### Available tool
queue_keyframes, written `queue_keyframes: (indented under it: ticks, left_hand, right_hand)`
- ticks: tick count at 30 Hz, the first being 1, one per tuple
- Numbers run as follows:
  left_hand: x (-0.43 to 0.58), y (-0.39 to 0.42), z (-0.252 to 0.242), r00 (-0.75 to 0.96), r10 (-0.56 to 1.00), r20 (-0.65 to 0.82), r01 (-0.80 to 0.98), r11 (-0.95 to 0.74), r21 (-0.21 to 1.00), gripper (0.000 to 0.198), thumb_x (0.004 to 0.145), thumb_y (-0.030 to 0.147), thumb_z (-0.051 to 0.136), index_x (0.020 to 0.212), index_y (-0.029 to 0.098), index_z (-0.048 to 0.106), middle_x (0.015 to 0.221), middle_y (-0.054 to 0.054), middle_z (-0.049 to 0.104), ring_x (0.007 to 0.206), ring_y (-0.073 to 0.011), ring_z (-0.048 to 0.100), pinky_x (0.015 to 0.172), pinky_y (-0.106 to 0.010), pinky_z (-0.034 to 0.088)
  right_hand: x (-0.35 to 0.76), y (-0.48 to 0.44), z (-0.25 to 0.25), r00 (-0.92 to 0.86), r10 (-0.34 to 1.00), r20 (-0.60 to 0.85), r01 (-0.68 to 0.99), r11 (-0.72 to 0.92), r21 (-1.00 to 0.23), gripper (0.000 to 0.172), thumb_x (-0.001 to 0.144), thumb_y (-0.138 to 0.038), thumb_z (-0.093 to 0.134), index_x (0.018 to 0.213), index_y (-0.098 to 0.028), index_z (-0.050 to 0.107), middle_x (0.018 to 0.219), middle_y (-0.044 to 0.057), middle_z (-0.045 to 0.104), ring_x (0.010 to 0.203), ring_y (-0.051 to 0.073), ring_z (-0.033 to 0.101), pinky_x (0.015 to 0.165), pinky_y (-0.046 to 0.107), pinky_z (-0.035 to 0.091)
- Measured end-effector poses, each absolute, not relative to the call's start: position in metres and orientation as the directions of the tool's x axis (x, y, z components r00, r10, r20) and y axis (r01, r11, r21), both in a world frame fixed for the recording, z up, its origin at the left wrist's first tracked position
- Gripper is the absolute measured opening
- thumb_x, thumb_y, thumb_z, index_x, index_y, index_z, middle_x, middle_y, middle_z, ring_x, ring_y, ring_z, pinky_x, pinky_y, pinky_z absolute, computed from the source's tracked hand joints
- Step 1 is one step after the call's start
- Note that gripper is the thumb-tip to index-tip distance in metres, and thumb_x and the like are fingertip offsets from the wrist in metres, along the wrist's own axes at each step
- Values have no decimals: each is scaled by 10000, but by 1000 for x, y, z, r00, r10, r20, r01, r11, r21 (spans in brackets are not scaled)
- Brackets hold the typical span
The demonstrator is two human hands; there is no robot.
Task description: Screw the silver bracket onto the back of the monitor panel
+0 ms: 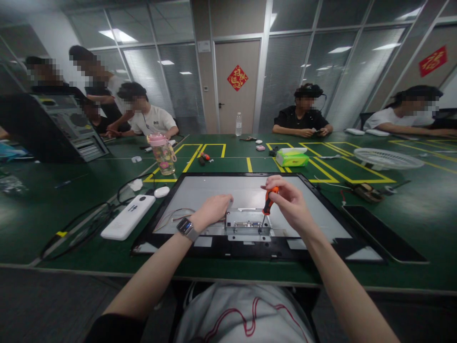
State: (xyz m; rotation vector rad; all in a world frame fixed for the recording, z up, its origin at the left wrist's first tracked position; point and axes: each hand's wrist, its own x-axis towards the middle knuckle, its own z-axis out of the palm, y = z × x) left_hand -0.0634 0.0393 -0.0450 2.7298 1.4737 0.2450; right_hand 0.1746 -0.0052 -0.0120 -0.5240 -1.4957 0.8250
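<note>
A monitor panel point(200, 190) lies face down on the green table in front of me, its grey metal back up inside a black frame. My right hand point(291, 202) is closed round an orange-handled screwdriver point(268, 202), held upright with its tip on the small metal plate point(246, 224) at the panel's near edge. My left hand point(213, 209), with a watch on the wrist, rests curled on the panel just left of that plate, fingers closed against its edge.
A white power bank point(129, 216) with cables and a white mouse point(161, 191) lie left of the panel. A pink-lidded bottle point(162, 153), a green tissue box point(292, 157), a white fan grille point(387, 158) and a dark tablet point(383, 233) sit around. Several people sit at the far side.
</note>
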Motion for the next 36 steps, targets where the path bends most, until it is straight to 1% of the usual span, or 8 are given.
queue_keyframes:
  ticks: [4, 8, 14, 17, 21, 29, 33, 36]
  left_hand:
    - [-65, 40, -47, 542, 830, 130, 825, -556, 106, 321, 984, 141, 375, 1211, 165, 601, 1142, -122, 707, 1030, -253, 681, 887, -340, 509]
    - [-64, 39, -45, 538, 834, 122, 829, -550, 103, 326, 986, 140, 367, 1217, 161, 595, 1128, -126, 709, 1028, -255, 681, 882, -339, 509]
    - [-63, 38, -43, 540, 833, 121, 827, -552, 109, 324, 993, 146, 356, 1204, 158, 601, 1118, -131, 710, 1025, -256, 681, 886, -344, 503]
    - [-63, 37, -43, 536, 835, 125, 829, -548, 111, 323, 993, 146, 361, 1208, 159, 601, 1125, -131, 709, 1023, -252, 680, 884, -339, 502]
    - [-63, 36, -42, 538, 834, 126, 828, -550, 105, 323, 989, 140, 366, 1212, 161, 599, 1136, -128, 708, 1031, -253, 679, 881, -339, 504]
    - [-64, 39, -45, 539, 833, 128, 827, -552, 105, 317, 986, 140, 372, 1210, 162, 594, 1137, -127, 706, 1038, -252, 677, 890, -342, 501]
    - [-65, 39, -46, 539, 833, 124, 826, -552, 114, 324, 986, 143, 363, 1211, 163, 595, 1137, -129, 708, 1030, -261, 680, 874, -349, 505]
    - [-64, 38, -45, 537, 835, 123, 828, -549, 117, 326, 984, 140, 364, 1212, 159, 597, 1137, -135, 707, 1037, -266, 678, 885, -355, 501]
  right_hand:
    - [175, -6, -12, -76, 771, 632, -145, 619, -772, 107, 842, -360, 729, 915, -285, 746, 912, 24, 599, 866, 181, 577, 742, 297, 486]
    - [173, -9, -11, -109, 813, 573, -247, 536, -807, 227, 905, -424, 630, 1050, -275, 721, 890, 41, 671, 868, 210, 633, 805, 359, 514]
    - [174, -8, -13, -129, 756, 641, -161, 622, -766, 144, 830, -412, 734, 884, -279, 749, 943, 35, 654, 904, 205, 616, 802, 340, 527]
    - [176, -9, -13, -162, 790, 591, -173, 567, -805, 212, 870, -435, 686, 1003, -280, 745, 893, 43, 693, 843, 206, 648, 750, 352, 552]
    - [179, -12, -11, -238, 788, 568, -204, 532, -822, 289, 919, -431, 625, 1142, -277, 725, 922, 56, 740, 908, 229, 696, 868, 417, 557]
    - [176, -15, -6, -67, 669, 740, 95, 743, -663, 144, 810, -292, 759, 953, -280, 767, 929, 49, 654, 894, 217, 643, 810, 371, 554]
    - [175, -18, -6, -114, 677, 727, 113, 736, -667, 235, 955, -320, 555, 1104, -270, 729, 1055, 82, 687, 879, 226, 675, 809, 413, 552]
    - [175, -17, -7, -100, 676, 730, 129, 736, -664, 221, 934, -300, 594, 1115, -276, 720, 1028, 76, 704, 868, 227, 677, 778, 401, 555]
